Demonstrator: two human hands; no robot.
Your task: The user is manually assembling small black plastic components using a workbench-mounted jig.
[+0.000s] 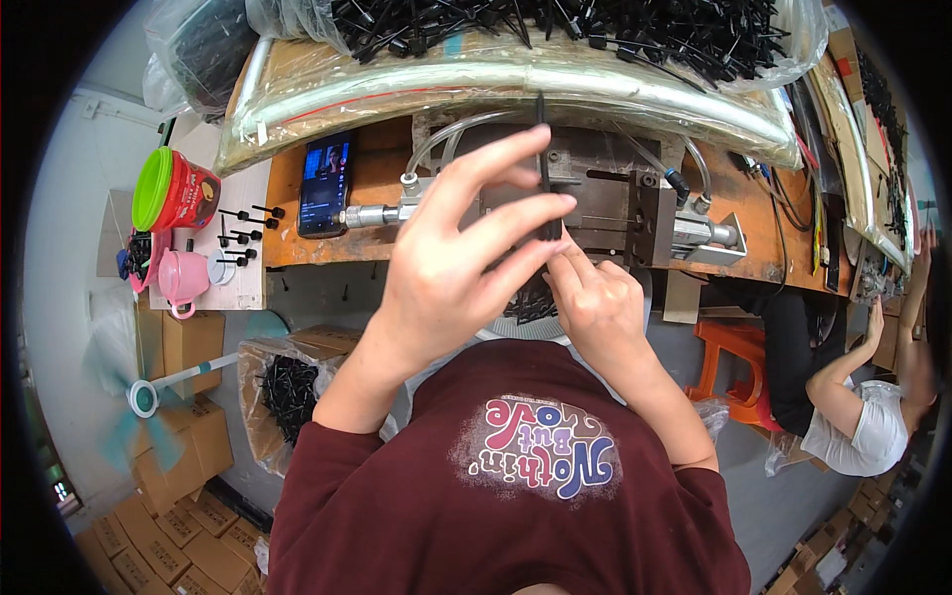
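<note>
A thin black rod-like part with a thicker lower end (552, 227) stands roughly upright above the bench fixture. My left hand (441, 248) has its thumb and fingers against this part, the upper fingers spread along it. Just below and to the right, my right hand (601, 297) is closed, its fingertips meeting the left thumb at the part's lower end. What those right fingers pinch is hidden. Behind both hands sits a dark metal fixture (607, 213), with a metal cylinder (704, 232) on its right and another cylinder (372, 215) on its left.
A plastic-wrapped tray (397, 89) heaped with black stemmed parts (684, 40) spans the back. Left are a phone (325, 183), a red bucket (183, 193) and a pink cup (183, 278). A fan (145, 399) stands lower left. At right, a co-worker (858, 421) sits beside an orange stool (732, 367).
</note>
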